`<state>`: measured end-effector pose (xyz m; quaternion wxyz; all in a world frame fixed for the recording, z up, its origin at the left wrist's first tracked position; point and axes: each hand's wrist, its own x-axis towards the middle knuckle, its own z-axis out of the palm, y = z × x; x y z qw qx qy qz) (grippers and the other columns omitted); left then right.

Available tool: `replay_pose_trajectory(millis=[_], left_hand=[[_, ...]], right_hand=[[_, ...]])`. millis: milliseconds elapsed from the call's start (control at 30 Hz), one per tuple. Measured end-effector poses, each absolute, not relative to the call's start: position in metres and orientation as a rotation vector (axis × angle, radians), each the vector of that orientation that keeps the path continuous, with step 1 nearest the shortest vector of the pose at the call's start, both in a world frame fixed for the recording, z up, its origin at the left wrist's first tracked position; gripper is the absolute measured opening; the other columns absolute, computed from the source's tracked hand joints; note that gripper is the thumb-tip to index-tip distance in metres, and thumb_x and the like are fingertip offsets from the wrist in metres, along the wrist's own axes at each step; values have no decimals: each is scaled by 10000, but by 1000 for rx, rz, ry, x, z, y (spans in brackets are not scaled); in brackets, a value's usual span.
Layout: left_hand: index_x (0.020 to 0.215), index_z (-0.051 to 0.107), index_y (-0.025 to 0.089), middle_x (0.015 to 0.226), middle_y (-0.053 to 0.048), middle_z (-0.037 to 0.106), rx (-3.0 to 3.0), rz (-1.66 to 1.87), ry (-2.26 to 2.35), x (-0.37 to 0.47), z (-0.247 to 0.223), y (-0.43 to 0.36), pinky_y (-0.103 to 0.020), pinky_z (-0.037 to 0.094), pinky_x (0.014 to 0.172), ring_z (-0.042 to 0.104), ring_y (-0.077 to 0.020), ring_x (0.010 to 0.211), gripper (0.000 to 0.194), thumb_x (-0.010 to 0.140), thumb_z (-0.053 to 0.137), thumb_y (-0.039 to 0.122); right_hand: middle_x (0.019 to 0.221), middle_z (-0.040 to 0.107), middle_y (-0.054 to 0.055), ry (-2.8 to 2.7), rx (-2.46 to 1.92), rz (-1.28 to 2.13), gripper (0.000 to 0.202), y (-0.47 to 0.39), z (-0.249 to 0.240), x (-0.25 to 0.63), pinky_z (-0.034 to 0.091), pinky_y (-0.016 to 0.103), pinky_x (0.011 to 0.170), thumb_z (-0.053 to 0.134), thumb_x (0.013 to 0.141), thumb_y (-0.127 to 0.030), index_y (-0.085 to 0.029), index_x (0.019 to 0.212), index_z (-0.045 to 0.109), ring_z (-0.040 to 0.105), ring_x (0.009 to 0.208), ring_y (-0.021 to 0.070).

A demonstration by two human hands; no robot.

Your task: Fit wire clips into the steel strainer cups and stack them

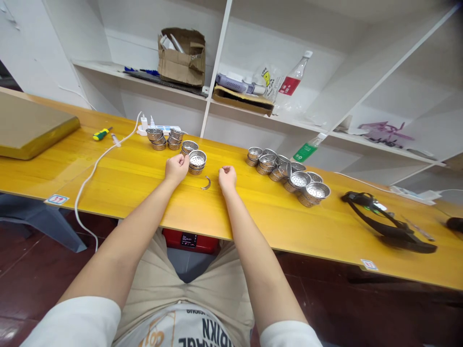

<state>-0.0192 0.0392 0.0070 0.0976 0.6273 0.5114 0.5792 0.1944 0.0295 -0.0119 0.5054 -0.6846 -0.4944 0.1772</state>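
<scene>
My left hand (177, 168) is closed, its fingertips against the left side of a small stack of perforated metal strainer baskets (197, 161). Close to the stack's front right lies a thin curved metal handle (207, 183), flat on the table. My right hand (227, 179) rests loosely closed to the right of it; whatever its fingers may hold is hidden. Behind my left hand, another strainer stack (189, 146) is partly covered. Two more stacks, a left one (155, 138) and a right one (175, 138), stand farther back.
Several strainer baskets (300, 180) stand grouped on the right of the yellow table (202, 212). Beyond them are a green-labelled bottle (306, 150) and a black head strap (387, 221). At left lie a screwdriver (102, 134), a white cable (94, 168) and a flat box (36, 125).
</scene>
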Motion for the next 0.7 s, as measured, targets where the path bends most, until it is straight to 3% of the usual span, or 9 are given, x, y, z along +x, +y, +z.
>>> replay_pose_trajectory(millis=[100,167,233,300,467,700], left_hand=[[687,446,235,623,20,437,1895,1753,1501,-19,6,39,-322,364,645,423,-152,599,320,917,607,389],[875,594,229,829,-40,585,2009,1770,1451,-17,6,38,-342,461,767,559,-198,772,167,895,645,387],[1037,670,224,1070,-104,622,2164,1740,1401,-16,5,36,-397,498,930,598,-259,998,257,853,709,398],[1057,715,225,1201,-132,598,2282,1666,1385,-14,3,34,-444,492,1023,572,-298,1111,308,810,763,402],[905,742,215,1202,-130,598,2385,1522,1367,-14,-2,37,-467,514,1011,565,-295,1097,120,842,705,310],[936,749,221,1138,-117,635,2404,1545,1315,-15,-4,42,-469,513,1032,586,-286,1087,126,899,644,279]], right_hand=[[964,736,64,-1104,-1680,538,106,25,-4,191,465,283,817,554,861,-278,-203,900,619,649,862,195],[934,733,53,-1131,-1668,559,112,21,0,189,451,281,802,547,880,-300,-210,863,612,641,852,193],[922,731,48,-1176,-1658,557,124,19,2,187,441,283,804,549,888,-313,-212,857,613,637,859,194],[927,731,44,-1219,-1654,549,117,18,2,185,436,284,814,555,886,-310,-213,871,619,635,875,195],[927,727,32,-1283,-1663,527,106,18,0,184,438,287,840,548,874,-273,-215,891,634,634,888,191],[879,714,19,-1345,-1678,507,97,16,2,183,426,280,814,536,890,-233,-214,857,625,618,844,180]])
